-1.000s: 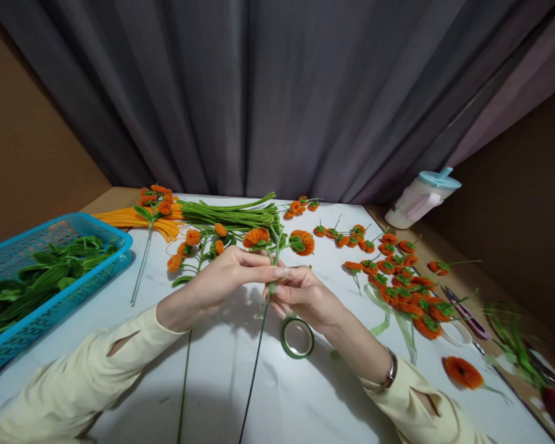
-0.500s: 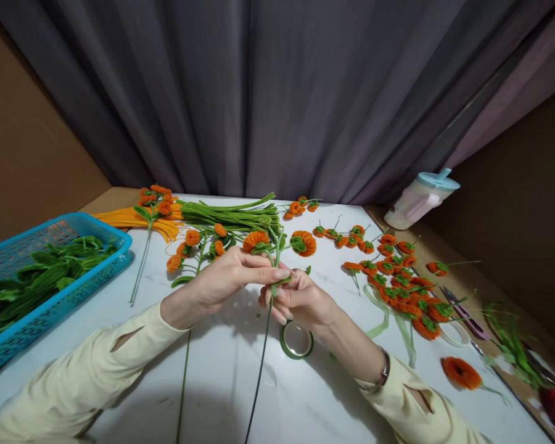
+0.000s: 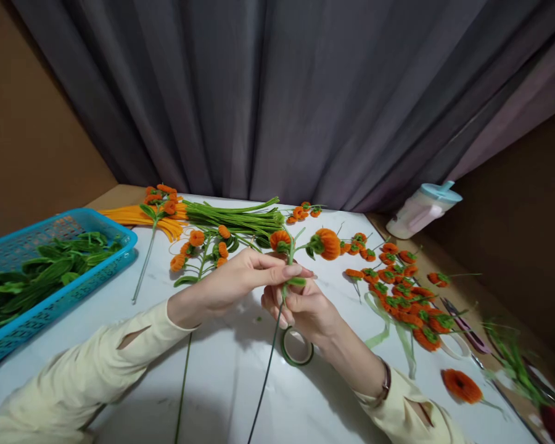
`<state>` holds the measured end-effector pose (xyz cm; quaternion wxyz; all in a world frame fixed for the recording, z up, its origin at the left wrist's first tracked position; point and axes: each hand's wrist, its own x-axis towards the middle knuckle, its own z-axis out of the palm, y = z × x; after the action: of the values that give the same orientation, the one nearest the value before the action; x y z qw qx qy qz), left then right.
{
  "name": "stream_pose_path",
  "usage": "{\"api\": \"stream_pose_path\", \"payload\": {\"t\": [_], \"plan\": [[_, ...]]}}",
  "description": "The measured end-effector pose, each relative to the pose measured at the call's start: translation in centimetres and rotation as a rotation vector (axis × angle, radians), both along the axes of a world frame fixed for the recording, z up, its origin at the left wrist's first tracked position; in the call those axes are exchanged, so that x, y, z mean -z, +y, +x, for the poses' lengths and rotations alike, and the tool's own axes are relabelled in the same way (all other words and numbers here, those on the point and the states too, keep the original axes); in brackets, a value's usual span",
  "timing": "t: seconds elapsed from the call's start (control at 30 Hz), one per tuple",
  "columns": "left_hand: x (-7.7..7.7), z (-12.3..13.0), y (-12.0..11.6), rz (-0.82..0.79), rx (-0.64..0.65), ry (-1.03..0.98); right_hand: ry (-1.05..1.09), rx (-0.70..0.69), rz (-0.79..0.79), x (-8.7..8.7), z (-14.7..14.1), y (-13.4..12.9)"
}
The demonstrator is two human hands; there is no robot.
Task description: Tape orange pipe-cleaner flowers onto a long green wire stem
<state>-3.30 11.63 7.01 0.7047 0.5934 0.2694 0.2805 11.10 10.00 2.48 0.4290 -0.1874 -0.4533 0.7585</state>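
Viewing from afar by head camera, I list: one stem, tilted, mid-view over the table, with two orange blooms near its top. Left hand: thumb and fingers pinched on the stem, below the blooms. Right hand: thumb and fingertips clamped lower on the same stem, near a small leaf. One tape roll, near the right hand. One blue basket, at left, holding greenery. One lidded cup, far right.
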Motion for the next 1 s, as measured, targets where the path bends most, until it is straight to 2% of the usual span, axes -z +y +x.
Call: {"api": "stream_pose_path", "payload": {"t": [0.13, 0.27, 0.43, 0.5, 0.63, 0.73, 0.87, 1.0], "plan": [[-1.3, -0.2, -0.5, 0.105, -0.042, 0.089, 0.019, 0.058, -0.040, -0.8, -0.2, -0.4], [-2.8, -0.6, -1.0, 0.182, -0.136, 0.213, -0.089, 0.152, -0.052, -2.4, -0.4, -1.0], [-3.3, -1.6, -0.8, 0.261, -0.375, 0.412, -0.271, 0.299, 0.002, -3.3, 0.1, -1.4], [-3.4, -2.0, -0.6, 0.307, -0.417, 0.496, -0.345, 0.346, 0.024, -3.5, 0.2, -1.4], [-4.3, -2.0, -0.3, 0.381, -0.465, 0.655, -0.505, 0.410, 0.124, -4.1, -0.1, -1.6], [-4.6, -1.4, -0.1, 0.365, -0.477, 0.640, -0.639, 0.450, 0.208, -5.0, -0.7, -1.9], [-4.2, -1.2, 0.5, 0.346, -0.473, 0.615, -0.775, 0.493, 0.292, -5.7, -1.1, -2.0], [-3.6, -1.6, 0.9, 0.409, -0.409, 0.639, -0.850, 0.441, 0.322, -5.8, -0.9, -2.0]]}}
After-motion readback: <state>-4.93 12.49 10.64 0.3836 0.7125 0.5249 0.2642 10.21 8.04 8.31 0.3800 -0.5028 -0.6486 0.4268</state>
